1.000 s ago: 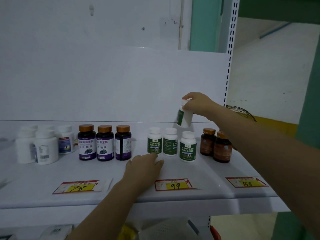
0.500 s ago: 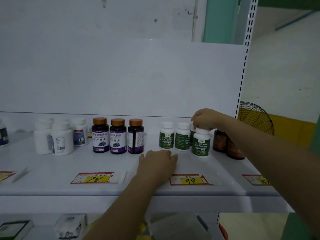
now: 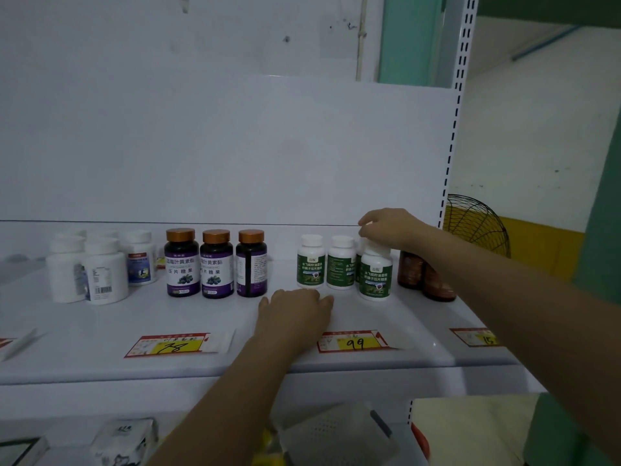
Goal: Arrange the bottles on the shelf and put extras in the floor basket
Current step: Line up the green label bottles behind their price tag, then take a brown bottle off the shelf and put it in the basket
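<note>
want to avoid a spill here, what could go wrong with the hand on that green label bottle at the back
1. The right hand grips the cap of the rear green-label bottle, which is squeezed in behind the front green-label bottle. A nudge there could tip the front one forward.
2. That arm crosses just above the brown bottles. Pulling back low might knock them over.

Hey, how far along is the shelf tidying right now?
Done: purple bottles and white bottles stand grouped. In hand: right hand grips a green-label bottle by its cap among its group; left hand rests flat on the shelf. Left: releasing it; extras for the basket can't be judged.
</note>
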A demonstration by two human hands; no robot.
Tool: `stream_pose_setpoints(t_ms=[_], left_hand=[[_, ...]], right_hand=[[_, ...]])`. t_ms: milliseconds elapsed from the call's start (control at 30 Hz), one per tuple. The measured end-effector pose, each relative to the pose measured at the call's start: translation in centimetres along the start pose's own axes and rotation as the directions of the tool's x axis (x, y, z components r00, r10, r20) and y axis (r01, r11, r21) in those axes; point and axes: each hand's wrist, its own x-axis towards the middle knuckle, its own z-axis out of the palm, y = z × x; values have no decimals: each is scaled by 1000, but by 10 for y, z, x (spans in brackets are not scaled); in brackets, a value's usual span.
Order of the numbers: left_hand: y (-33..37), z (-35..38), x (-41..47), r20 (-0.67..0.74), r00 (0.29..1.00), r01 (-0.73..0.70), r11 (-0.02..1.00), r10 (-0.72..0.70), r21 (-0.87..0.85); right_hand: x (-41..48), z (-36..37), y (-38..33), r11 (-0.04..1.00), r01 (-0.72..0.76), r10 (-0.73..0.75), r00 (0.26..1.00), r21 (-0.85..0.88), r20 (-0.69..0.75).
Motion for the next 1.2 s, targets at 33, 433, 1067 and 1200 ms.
stream_pose_setpoints(t_ms=[33, 433, 1067, 1200], left_hand=[[0, -1, 0, 7, 1000, -2, 1000, 2, 14], [50, -20, -14, -201, 967, -152, 988, 156, 33], [175, 43, -20, -101, 995, -2, 994, 13, 106], [176, 49, -22, -158, 987, 31, 996, -17, 85]], right_hand=[[-3, -2, 1, 1000, 8, -8, 1000, -7, -16], [-62, -24, 32, 975, 19, -47, 991, -223, -122], [-60, -45, 155, 983, 166, -168, 986, -80, -10], [-51, -34, 148, 977, 212, -212, 977, -10, 5]])
